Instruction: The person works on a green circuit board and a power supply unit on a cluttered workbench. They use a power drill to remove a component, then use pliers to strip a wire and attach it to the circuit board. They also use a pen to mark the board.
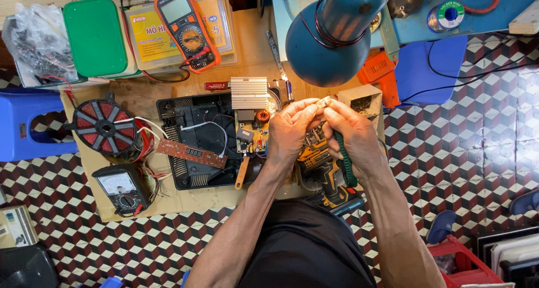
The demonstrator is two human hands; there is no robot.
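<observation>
Centre frame, the small pale part sits pinched between the fingertips of the left hand and the right hand, which also curls around a green-handled tool. Upper left: a green-lidded box beside yellow-labelled clear cases. The part looks tiny and whitish.

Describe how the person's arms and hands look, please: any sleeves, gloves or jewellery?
Both forearms are bare, with no sleeves in view. The left hand and the right hand wear no gloves, and I see no rings or watch.
</observation>
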